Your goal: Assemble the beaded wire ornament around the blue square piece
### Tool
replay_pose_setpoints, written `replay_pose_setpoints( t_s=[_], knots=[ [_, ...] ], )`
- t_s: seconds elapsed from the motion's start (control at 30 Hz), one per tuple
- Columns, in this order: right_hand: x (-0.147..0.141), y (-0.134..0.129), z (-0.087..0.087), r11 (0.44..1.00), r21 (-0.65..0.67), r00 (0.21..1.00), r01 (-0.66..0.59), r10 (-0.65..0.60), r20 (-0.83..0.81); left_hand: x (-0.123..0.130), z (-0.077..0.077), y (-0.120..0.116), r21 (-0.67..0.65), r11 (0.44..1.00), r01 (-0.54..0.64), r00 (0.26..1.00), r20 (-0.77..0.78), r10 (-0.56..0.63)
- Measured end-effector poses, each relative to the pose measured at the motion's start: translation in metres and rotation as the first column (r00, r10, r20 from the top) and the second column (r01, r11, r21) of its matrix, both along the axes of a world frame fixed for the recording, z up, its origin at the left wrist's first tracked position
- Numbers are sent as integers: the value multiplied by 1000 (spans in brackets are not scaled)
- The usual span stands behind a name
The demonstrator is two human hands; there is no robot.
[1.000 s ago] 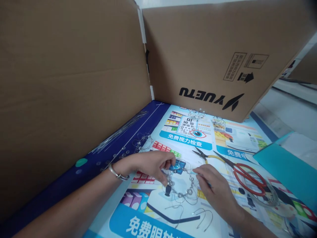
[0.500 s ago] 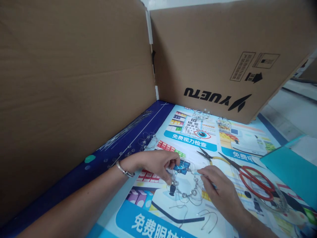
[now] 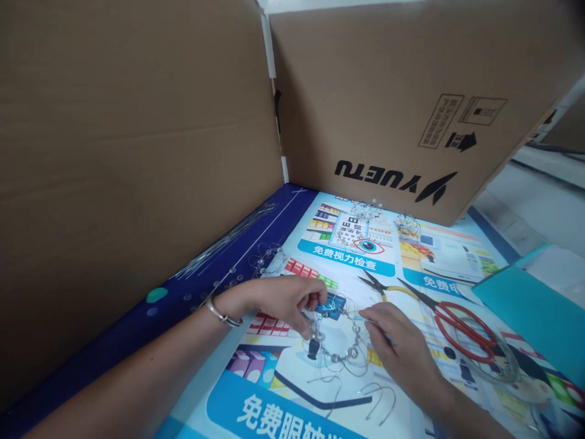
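A beaded wire strand is held up over the lower middle of a printed paper poster, looped in a rough curve between both hands. The left hand is at the strand's left side, its fingers closed and pinching the wire next to a small blue card. A metal bangle is worn on the left wrist. The right hand is at the right side, its fingers curled in close to the wire; whether wire is gripped cannot be told.

Needle-nose pliers with yellow handles lie just beyond the right hand, and red-handled scissors lie to the right of them. Loose wire hooks lie near the poster's bottom edge. Clear beaded clusters sit near the far edge. A bundle of thin wires lies on a navy strip along the left edge, with scattered clear beads. A teal folder lies at the right edge. Cardboard panels stand behind.
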State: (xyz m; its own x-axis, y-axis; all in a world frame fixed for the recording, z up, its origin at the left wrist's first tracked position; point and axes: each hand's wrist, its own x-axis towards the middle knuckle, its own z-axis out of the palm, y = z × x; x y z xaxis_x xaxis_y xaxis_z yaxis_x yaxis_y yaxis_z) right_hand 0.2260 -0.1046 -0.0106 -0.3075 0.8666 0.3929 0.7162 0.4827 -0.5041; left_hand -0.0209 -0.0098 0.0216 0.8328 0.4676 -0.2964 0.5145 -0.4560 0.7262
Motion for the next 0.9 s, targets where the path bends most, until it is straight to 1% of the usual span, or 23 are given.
replay_pose_setpoints(
  t_s=[0.13,0.3,0.6,0.9],
  knots=[
    [-2,0,3,1000,-30,1000,1,-1,-8,2,0,-1,1,1000,-2,1000,10,2],
    [-1,0,1,999,-50,1000,0,-1,-27,3,2,-3,-3,1000,-23,1000,3,23],
    [-1,0,0,998,-69,999,8,-10,-36,1,-7,0,-16,1000,-14,1000,20,14],
    [1,-1,1,998,-55,999,2,-5,-47,2,-7,0,-24,1000,-10,1000,27,11]
  ],
)
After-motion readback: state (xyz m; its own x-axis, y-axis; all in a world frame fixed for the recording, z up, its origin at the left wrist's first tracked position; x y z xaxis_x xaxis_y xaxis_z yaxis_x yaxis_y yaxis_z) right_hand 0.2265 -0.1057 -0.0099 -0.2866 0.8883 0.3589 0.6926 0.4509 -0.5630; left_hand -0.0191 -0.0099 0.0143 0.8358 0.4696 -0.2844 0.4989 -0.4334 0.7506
